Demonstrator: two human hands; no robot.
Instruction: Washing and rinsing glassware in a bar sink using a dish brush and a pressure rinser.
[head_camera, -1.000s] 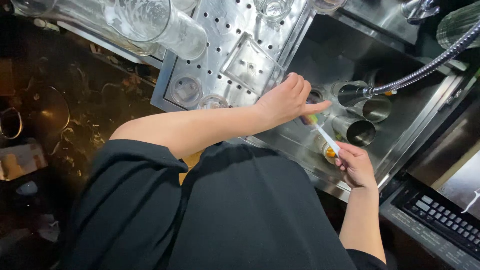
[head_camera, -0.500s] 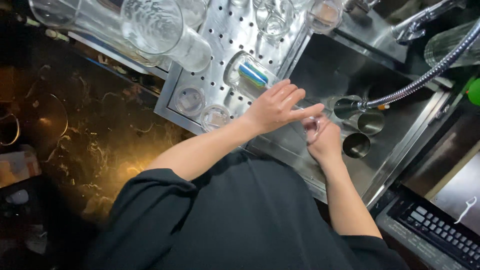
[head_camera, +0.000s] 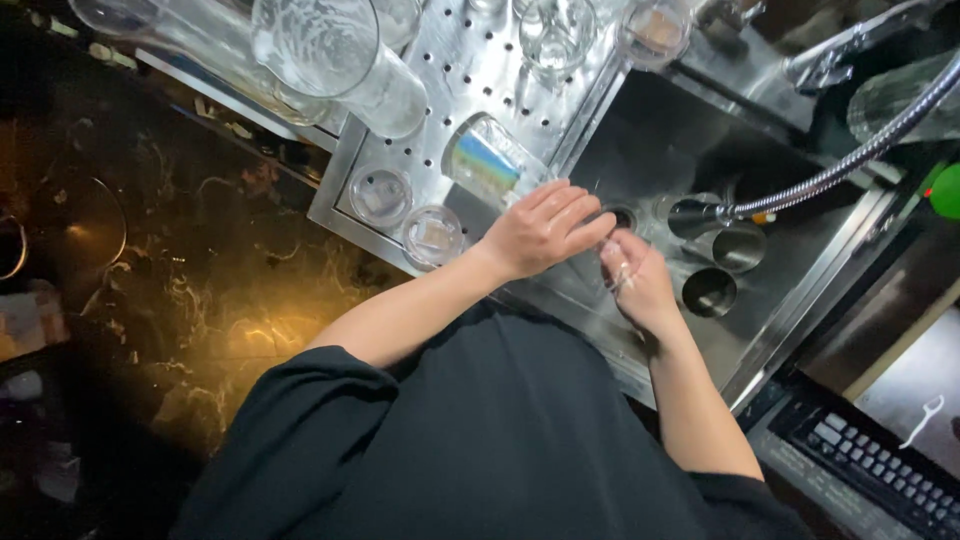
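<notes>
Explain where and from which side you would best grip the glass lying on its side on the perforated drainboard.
Grip the glass across its round body, coming from above. It probably lies tilted on the drainboard with its side uppermost, and the left hand is right beside its lower end.

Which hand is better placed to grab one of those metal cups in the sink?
Probably the right hand. It sits over the sink, nearest the two metal cups below the spray hose. The left hand reaches across from the perforated drain board, farther from them.
</notes>
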